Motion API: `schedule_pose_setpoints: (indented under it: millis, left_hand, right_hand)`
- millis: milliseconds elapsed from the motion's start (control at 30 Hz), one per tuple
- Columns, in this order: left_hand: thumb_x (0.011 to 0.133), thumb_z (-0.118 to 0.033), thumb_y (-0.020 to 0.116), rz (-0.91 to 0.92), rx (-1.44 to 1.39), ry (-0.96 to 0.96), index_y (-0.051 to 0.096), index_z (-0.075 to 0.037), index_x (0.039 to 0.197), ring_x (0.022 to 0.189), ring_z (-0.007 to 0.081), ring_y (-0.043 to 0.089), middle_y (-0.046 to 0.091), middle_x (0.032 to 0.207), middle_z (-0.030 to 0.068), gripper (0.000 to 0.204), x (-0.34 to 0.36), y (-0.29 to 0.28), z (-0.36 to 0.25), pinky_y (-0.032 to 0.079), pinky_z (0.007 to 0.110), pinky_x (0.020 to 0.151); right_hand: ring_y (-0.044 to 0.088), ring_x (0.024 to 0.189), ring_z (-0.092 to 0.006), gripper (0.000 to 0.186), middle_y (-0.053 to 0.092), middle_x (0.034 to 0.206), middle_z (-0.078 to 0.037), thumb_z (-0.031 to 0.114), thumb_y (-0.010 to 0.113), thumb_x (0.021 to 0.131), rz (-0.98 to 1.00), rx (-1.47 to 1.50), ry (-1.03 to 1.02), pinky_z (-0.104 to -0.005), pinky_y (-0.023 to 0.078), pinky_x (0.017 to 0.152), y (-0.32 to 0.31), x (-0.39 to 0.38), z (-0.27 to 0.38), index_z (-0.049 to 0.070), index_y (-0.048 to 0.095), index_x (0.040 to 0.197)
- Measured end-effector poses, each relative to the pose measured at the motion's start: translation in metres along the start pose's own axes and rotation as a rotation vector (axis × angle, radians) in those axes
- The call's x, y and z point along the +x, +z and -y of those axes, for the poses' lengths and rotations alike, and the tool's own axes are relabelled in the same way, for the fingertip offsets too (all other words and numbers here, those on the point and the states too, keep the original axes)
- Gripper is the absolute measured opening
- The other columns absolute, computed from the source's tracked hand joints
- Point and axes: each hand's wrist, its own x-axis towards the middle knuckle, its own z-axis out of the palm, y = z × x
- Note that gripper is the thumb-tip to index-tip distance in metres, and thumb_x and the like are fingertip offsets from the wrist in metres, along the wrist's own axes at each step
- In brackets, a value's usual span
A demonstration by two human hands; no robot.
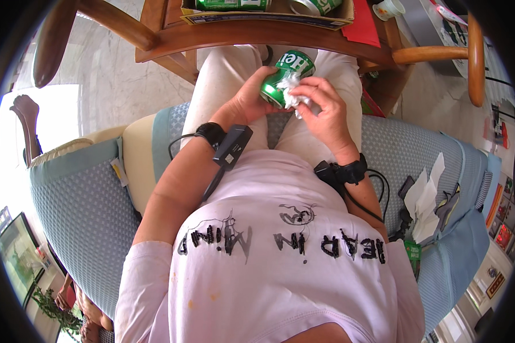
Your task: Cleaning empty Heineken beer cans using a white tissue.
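- Green metal drink can [285, 70], held at 12 o'clock over the pale trousers [340, 74], tilted with one end toward 7 o'clock; whether it is full cannot be told, so its weight is uncertain.
- Its thin, glossy wall probably feels slick and would dent under a hard pinch; a broad wrap round the barrel seems surest.
- Left hand [250, 96] grips it from 8 o'clock.
- Right hand [329, 114] pinches crumpled white tissue [293, 96] against its 5 o'clock side; the tissue looks soft, very light and easily torn.
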Motion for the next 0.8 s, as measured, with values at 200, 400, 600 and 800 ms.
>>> schedule_pose_setpoints:
  millis: [200, 400, 600, 800]
  left_hand:
    - [0.095, -0.036, 0.035, 0.018, 0.081, -0.071, 0.053, -0.003, 0.122, 0.097, 0.0301, 0.062, 0.062, 0.112, 0.0165, 0.046, 0.005, -0.007, 0.001, 0.052, 0.046, 0.078]
    - [0.098, -0.029, 0.031, -0.042, 0.084, 0.021, 0.050, -0.001, 0.125, 0.105, 0.0323, 0.060, 0.060, 0.116, 0.0168, 0.043, 0.005, -0.005, 0.003, 0.051, 0.053, 0.088]
    - [0.097, -0.045, 0.039, -0.015, 0.091, -0.012, 0.051, -0.009, 0.126, 0.101, 0.0280, 0.062, 0.061, 0.116, 0.0117, 0.047, 0.000, 0.002, 0.003, 0.052, 0.050, 0.084]
    - [0.093, -0.054, 0.045, 0.045, 0.158, 0.051, 0.055, -0.011, 0.122, 0.099, 0.0234, 0.063, 0.065, 0.111, 0.0083, 0.053, -0.004, 0.003, 0.000, 0.052, 0.044, 0.084]
  right_hand:
    - [0.062, 0.079, -0.0189, 0.030, 0.060, 0.096, -0.005, -0.007, 0.068, 0.069, -0.098, -0.027, 0.202, -0.0285, 0.052, 0.063, -0.003, -0.002, -0.009, 0.010, 0.068, 0.094]
    - [0.061, 0.078, -0.0189, 0.030, 0.060, 0.098, -0.005, -0.005, 0.069, 0.070, -0.027, -0.041, 0.011, -0.0281, 0.051, 0.062, 0.000, 0.001, 0.001, 0.011, 0.068, 0.094]
    - [0.060, 0.075, -0.0170, 0.032, 0.061, 0.097, -0.005, -0.008, 0.066, 0.068, -0.082, 0.008, 0.152, -0.0268, 0.051, 0.062, 0.000, -0.001, -0.010, 0.010, 0.068, 0.094]
    - [0.061, 0.084, -0.0202, 0.030, 0.060, 0.097, -0.004, -0.006, 0.069, 0.067, -0.040, 0.007, 0.003, -0.0310, 0.052, 0.069, -0.002, -0.001, 0.005, 0.011, 0.068, 0.093]
